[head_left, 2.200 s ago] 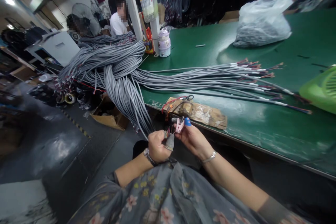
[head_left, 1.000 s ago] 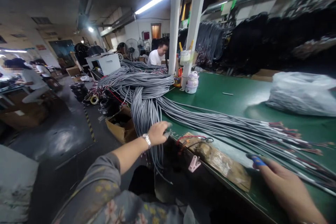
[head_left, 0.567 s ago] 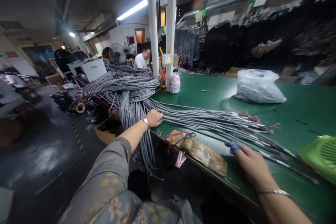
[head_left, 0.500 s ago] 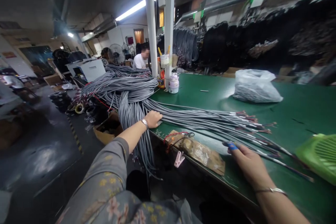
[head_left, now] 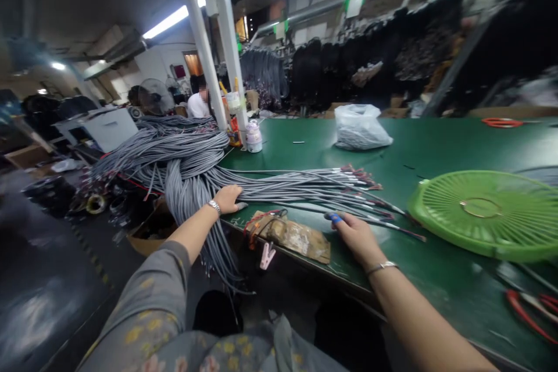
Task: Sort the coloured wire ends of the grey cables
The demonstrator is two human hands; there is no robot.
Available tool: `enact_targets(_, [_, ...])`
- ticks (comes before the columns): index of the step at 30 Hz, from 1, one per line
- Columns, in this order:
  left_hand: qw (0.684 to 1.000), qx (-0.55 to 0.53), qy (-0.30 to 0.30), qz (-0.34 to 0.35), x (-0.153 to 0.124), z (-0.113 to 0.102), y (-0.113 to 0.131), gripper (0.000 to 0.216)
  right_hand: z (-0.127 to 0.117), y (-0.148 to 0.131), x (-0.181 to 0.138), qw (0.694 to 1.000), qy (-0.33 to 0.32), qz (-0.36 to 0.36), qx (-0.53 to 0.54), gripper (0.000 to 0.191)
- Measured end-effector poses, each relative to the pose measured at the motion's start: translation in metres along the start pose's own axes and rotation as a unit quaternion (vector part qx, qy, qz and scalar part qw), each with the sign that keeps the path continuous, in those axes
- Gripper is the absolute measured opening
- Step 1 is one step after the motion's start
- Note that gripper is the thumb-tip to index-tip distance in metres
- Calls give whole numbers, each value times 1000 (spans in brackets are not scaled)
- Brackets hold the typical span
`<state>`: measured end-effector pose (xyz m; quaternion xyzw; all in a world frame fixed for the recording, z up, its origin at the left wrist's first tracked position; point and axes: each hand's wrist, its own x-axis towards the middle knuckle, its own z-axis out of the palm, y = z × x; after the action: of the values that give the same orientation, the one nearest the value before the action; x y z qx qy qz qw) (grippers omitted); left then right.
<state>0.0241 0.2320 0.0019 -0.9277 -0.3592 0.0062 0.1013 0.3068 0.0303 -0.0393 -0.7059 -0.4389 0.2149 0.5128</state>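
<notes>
A thick bundle of grey cables (head_left: 292, 185) lies along the green table (head_left: 300, 157), its stripped ends with reddish wires fanned to the right. My left hand (head_left: 228, 199), a watch on its wrist, is closed over the bundle near the table's front edge. Closer to the cable ends, my right hand (head_left: 360, 236) is by the bundle's near side, blue tape round its thumb. Its thumb and fingers are drawn together; whether a cable is between them is hidden. More cables (head_left: 187, 186) are heaped on the left and hang over the edge.
Cardboard (head_left: 300, 238) lies at the front edge, a pink clothes peg (head_left: 267, 256) beside it. To the right are a green fan cover (head_left: 479, 212) and red-handled scissors (head_left: 529, 314). A plastic bag (head_left: 361, 128) and white posts (head_left: 226, 40) stand farther back. Another person (head_left: 199, 103) sits beyond.
The view has turned right, so everything appears farther left and more of the green fan cover shows. Both hands stay at about the same places along the cables.
</notes>
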Motion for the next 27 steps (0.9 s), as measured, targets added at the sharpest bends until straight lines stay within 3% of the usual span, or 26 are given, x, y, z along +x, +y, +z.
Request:
enact_targets(3, [1000,-5,5,14,2,0,5,51,3,0,1,1000,1,-2,4,31])
enact_targets(6, [1000,-10,-28,-6,11,-7,6,50,4,-1,3,1000,8,6,12,30])
enact_targets(12, [998,-26,-46,-20,19,-19,9,23,3,2,0,1000,2,11,15,30])
enact_targets(18, [990,-112,50,-74,19,-20,18,30,0,5,-2,999,-15,28,8,29])
enact_targets(22, [960,-168,154,-162,34,-37,-6,23,-2,1,-5,998,-28,51,13,29])
enact_targets(23, [939,-197,204,-194,38,-42,-15,20,-3,-1,-5,998,-32,55,16,29])
enact_targets(25, [773,-410,384,-294,44,-52,-31,8,-3,-4,-6,997,-34,66,19,29])
enact_targets(27, [723,-445,417,-324,45,-59,-40,9,-4,-8,-6,996,-32,78,18,31])
